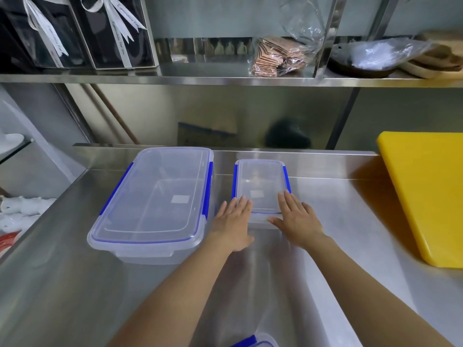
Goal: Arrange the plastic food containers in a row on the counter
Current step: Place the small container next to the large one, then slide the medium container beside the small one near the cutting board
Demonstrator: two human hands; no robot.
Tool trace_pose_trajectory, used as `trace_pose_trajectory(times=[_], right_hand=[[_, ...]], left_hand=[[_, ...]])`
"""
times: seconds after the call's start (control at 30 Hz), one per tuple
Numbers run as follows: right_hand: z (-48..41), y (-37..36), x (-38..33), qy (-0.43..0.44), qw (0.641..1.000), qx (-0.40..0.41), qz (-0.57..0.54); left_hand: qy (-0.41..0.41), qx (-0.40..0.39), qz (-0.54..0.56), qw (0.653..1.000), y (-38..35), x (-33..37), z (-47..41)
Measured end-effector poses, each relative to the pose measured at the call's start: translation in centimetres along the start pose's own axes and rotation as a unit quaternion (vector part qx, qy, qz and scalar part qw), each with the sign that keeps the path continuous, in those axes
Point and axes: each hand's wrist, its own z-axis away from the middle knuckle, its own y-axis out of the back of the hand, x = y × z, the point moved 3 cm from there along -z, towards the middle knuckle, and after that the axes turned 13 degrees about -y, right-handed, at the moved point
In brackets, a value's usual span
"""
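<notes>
A large clear container with blue clips stands on the steel counter at the left. Right of it, near the back, stands a smaller clear container with blue clips. My left hand lies flat with fingers apart, its fingertips at the small container's near left corner. My right hand lies flat at the near right corner, fingertips on the lid edge. Neither hand grips it. The corner of a third clear container with a blue clip shows at the bottom edge.
A yellow cutting board leans at the right end of the counter. A steel shelf above holds black gift boxes with ribbons, a bag of brown packets and wooden boards. White items lie off the counter's left side.
</notes>
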Motion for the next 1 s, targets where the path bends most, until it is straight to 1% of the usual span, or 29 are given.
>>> trace_pose_trajectory(times=[0.07, 0.1, 0.17, 0.27, 0.3, 0.33, 0.4, 0.47, 0.53, 0.67, 0.77, 0.83, 0.9, 1.0], right_hand=[[1.1, 0.0, 0.0, 0.004, 0.999, 0.020, -0.027], [1.8, 0.2, 0.0, 0.010, 0.999, 0.031, -0.044], [3.2, 0.7, -0.2, 0.022, 0.995, 0.046, -0.086], [6.0, 1.9, -1.0, 0.068, 0.985, 0.050, -0.151], [7.1, 2.2, -1.3, 0.086, 0.979, 0.029, -0.181], [8.1, 2.4, -1.6, 0.096, 0.972, -0.009, -0.216], [10.3, 2.7, -2.0, 0.108, 0.952, -0.103, -0.269], [12.4, 2.8, -2.5, 0.126, 0.940, -0.177, -0.262], [14.2, 2.6, -3.1, 0.154, 0.930, -0.228, -0.243], [16.8, 1.5, -4.4, 0.196, 0.915, -0.288, -0.202], [18.0, 0.3, -5.3, 0.209, 0.912, -0.311, -0.165], [18.6, -0.4, -5.6, 0.224, 0.915, -0.306, -0.139], [18.9, -1.0, -5.8, 0.232, 0.921, -0.287, -0.125], [19.0, -1.5, -5.4, 0.225, 0.928, -0.263, -0.136]], left_hand=[[-0.016, -0.004, 0.043, 0.999, 1.6, 0.7, 1.0], [-0.018, 0.008, 0.075, 0.997, 2.3, 1.1, 1.8], [-0.011, 0.038, 0.145, 0.989, 3.2, 1.6, 4.0], [0.008, 0.039, 0.224, 0.974, 2.6, 1.8, 8.0], [0.017, 0.033, 0.245, 0.969, 2.2, 1.7, 9.4], [0.027, 0.023, 0.266, 0.963, 1.7, 1.6, 10.8], [0.038, -0.005, 0.296, 0.955, 0.7, 1.6, 13.6], [0.040, -0.038, 0.318, 0.947, -0.3, 1.7, 16.2], [0.045, -0.083, 0.336, 0.937, -1.2, 1.8, 18.4], [0.080, -0.178, 0.356, 0.914, -2.7, 1.9, 21.9], [0.082, -0.231, 0.322, 0.915, -3.8, 1.8, 23.5], [0.077, -0.232, 0.317, 0.917, -4.5, 1.5, 24.0], [0.072, -0.198, 0.322, 0.923, -4.8, 1.3, 24.0], [0.060, -0.156, 0.339, 0.926, -4.9, 1.3, 23.8]])
